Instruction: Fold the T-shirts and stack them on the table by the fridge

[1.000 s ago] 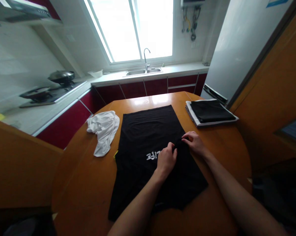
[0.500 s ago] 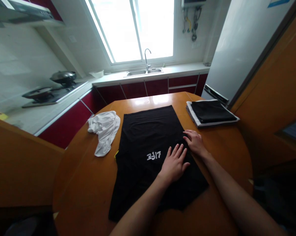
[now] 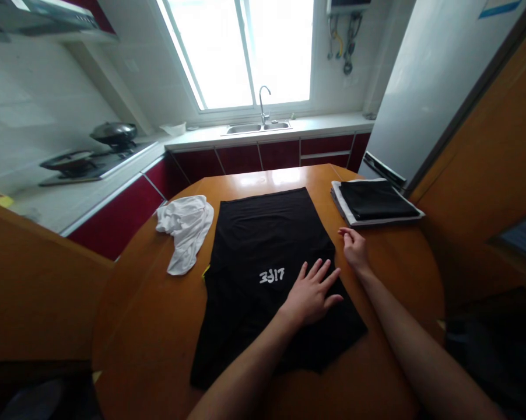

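A black T-shirt (image 3: 263, 233) lies spread on the round wooden table, with white "LIFE" lettering upside down to me. A small yellow bit (image 3: 206, 271) peeks out at its left edge. My left hand (image 3: 311, 291) rests flat on the shirt, fingers spread, just right of the lettering. Beyond the shirt's right edge, my right hand (image 3: 354, 248) is turned on its side with the fingers curled together. It is apart from the cloth, and nothing shows in it.
A crumpled white garment (image 3: 186, 227) lies on the table's left side. At the back right sits a stack of folded clothes (image 3: 379, 201), black on top. Behind the wooden table (image 3: 144, 326) are a sink (image 3: 258, 127), a stove with pans (image 3: 92, 163) and a fridge (image 3: 429, 81).
My right hand has come off the shirt's right edge, moved slightly right, and its fingers have curled. My left hand stays flat on the shirt, its fingers a little more spread.
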{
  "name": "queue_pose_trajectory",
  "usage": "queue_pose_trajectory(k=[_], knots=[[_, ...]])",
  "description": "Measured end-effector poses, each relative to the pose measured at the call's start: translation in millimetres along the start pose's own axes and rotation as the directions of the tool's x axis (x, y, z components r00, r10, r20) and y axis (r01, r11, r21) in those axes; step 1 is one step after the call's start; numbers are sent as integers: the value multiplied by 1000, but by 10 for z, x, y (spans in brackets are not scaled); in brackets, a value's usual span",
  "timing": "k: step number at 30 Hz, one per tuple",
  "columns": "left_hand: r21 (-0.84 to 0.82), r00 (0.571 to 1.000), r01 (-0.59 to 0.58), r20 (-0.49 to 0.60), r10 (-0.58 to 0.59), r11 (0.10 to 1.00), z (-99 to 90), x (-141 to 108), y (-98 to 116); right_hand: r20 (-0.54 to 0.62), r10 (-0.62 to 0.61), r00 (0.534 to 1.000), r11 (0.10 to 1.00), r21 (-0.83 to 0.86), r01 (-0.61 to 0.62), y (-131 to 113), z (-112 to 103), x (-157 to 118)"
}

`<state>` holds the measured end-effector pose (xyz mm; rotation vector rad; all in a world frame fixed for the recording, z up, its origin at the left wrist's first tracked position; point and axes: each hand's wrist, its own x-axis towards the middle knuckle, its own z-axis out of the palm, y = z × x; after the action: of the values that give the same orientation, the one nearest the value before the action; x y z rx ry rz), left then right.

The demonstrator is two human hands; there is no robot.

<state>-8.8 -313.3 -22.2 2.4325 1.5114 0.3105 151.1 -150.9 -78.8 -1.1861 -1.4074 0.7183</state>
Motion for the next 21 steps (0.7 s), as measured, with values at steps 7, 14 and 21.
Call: queue_pose_trajectory(k=[7, 14, 21], knots=[[-207, 971, 158, -145, -190, 966, -1058, -412, -374, 1, -28, 1000, 1000, -11, 28, -54, -23, -43], [-333, 633, 488, -502, -589, 807, -1178, -1537, -1137, 142, -249, 958, 936, -219, 276, -410, -56, -233], [-183, 682, 536, -481, -551, 824, -595, -1742, -1094, 463, -221, 859, 854, -333, 399, -802, 149, -795]])
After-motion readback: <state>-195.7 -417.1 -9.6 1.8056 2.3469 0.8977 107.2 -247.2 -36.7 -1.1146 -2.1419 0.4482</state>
